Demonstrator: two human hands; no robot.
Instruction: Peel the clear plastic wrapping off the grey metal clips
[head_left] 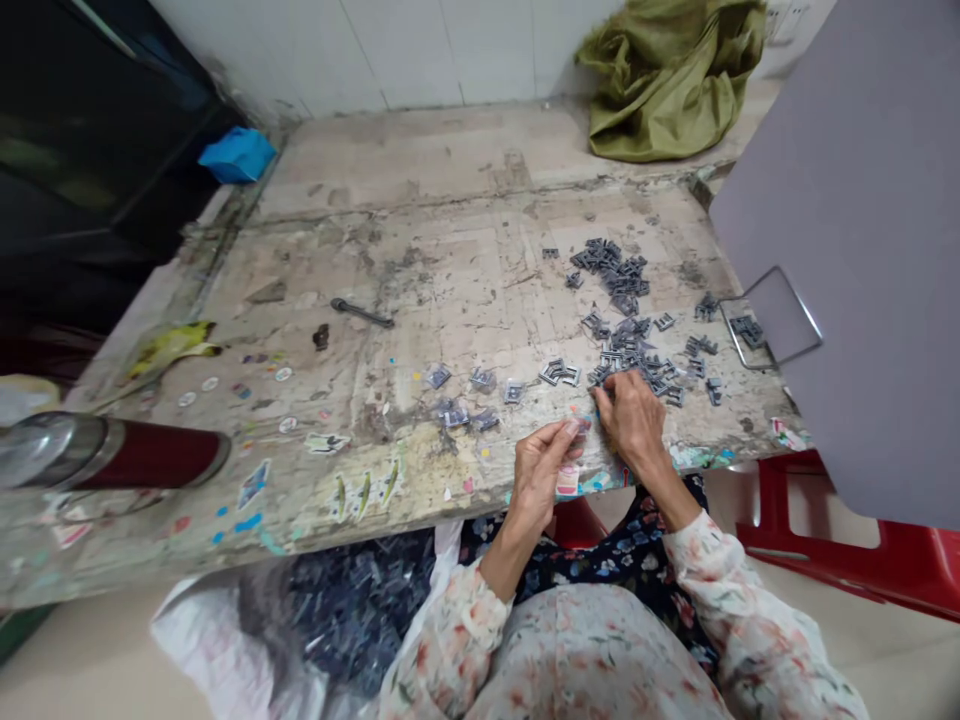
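Observation:
My left hand (541, 468) hovers at the near edge of the worn table (420, 250), fingers pinched on a small clear packet. My right hand (634, 418) rests just to its right, fingers curled down onto the near end of a spread of small grey metal clips (626, 345). A denser heap of the same clips (607, 262) lies farther back. Several small clear packets holding clips (480, 380) lie in a row left of my hands.
A white bag full of dark clips (352, 610) sits below the table edge. A maroon steel flask (112, 455) lies at the left. A small wrench (362, 313), a green cloth (675, 75), a blue object (238, 153), a grey board with a wire loop (772, 320) and a red stool (862, 550) surround the area.

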